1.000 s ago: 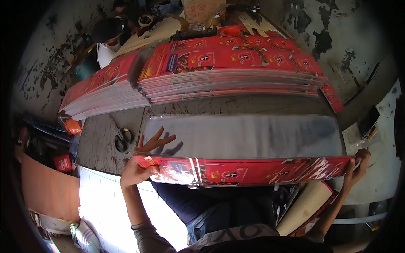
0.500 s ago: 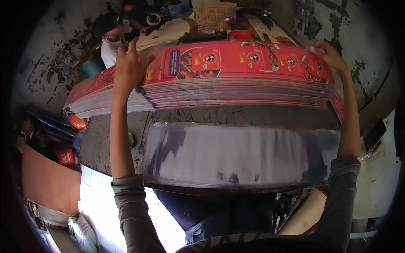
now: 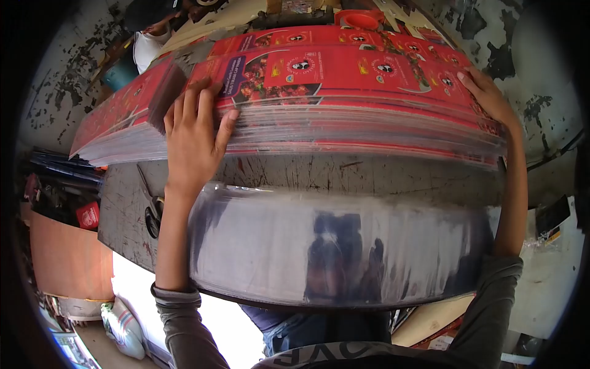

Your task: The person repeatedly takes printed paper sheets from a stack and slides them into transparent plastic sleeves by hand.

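Observation:
Red printed sheets with food pictures lie in a long, thick stack (image 3: pixel 344 77) across the table. My left hand (image 3: pixel 193 132) is at the stack's left end, fingers bent at its edge and thumb against the front side. At the right end, my right hand (image 3: pixel 488 98) grips the edge, its fingertips over the top sheet and its thumb hidden. Nearer my body lies a pile of clear, glossy plastic sheets (image 3: pixel 264 246) that reflects light. To the left of my left wrist is a pair of scissors (image 3: pixel 152 215) with dark handles.
Another red printed stack (image 3: pixel 117 114) adjoins on the left, and more printed sheets (image 3: pixel 332 37) lie behind. The dark, scratched tabletop (image 3: pixel 295 172) shows between the piles. A red round container (image 3: pixel 361 19) stands at the back. Another person (image 3: pixel 147 43) is at the far left.
My left hand has lowered to the stack's left end, and my right hand has closed in on the right end. The view has shifted, showing the scissors and more sheets behind.

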`<state>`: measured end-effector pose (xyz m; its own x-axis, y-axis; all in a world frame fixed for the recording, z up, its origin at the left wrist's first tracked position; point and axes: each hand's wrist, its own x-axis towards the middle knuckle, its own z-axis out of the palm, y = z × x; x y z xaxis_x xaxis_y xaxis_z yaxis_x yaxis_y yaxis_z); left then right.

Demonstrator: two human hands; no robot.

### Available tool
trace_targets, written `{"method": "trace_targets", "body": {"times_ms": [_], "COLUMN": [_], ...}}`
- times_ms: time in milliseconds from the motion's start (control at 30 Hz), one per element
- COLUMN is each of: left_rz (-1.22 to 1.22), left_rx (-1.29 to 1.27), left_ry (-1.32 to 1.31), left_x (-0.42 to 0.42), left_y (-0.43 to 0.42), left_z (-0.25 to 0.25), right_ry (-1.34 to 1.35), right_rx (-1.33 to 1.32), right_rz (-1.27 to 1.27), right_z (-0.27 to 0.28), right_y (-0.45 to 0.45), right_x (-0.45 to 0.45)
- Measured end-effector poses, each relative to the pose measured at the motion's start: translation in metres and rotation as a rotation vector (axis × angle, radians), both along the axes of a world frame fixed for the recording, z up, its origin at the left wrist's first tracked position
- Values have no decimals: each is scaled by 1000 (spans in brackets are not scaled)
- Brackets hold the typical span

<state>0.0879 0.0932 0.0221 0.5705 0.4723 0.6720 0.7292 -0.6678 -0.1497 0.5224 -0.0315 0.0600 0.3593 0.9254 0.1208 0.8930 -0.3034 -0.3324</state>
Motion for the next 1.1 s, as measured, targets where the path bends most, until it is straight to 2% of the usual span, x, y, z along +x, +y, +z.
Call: {"method": "trace_targets", "body": {"times_ms": [33, 167, 233, 367, 433, 533, 600, 667, 733, 767, 833, 900, 967, 1033, 1100], "left_rz": [-2, 9, 20, 23, 34, 12, 10, -2, -20, -16, -10, -19, -6, -23, -13], "left_rx": [-2, -23, -26, -34, -33, 19, 36, 40, 53, 44, 40, 45, 30, 41, 33], "left_ry": [1, -8, -7, 10, 32, -15, -11, -9, -12, -20, -19, -25, -29, -35, -14], "left_x": [0, 0, 0, -1, -1, -1, -1, -1, 0, 0, 0, -1, -1, -1, -1], "left_y": [-1, -2, -3, -2, -1, 1, 1, 3, 4, 2, 5, 5, 4, 4, 4], "left_z": [0, 1, 1, 1, 1, -3, -5, -6, -6, -6, -6, -8, -8, -8, -8], "right_ry": [-24, -34, -89, -110, -298, -199, -294, -240, -153, -147, -337, -367, -160, -143, -142], "right_rx": [98, 19, 131, 27, 70, 41, 138, -76, -169, -159, 30, 175, -222, -181, 15], "right_rz": [16, -21, -18, -34, 46, 47, 262, 294, 312, 304, 261, 238, 315, 310, 334], "right_z": [-1, 9, 12, 19, 13, 25, 20, 30, 24, 16, -8, -12, 7, 2, -3], "right_y": [-2, -3, -4, -5, -6, 12, 47, 88, 119, 126, 143, 150, 156, 156, 152], "right_x": [-2, 7, 11, 10, 11, -18, -18, -29, -37, -32, -24, -21, -19, -18, -17]}}
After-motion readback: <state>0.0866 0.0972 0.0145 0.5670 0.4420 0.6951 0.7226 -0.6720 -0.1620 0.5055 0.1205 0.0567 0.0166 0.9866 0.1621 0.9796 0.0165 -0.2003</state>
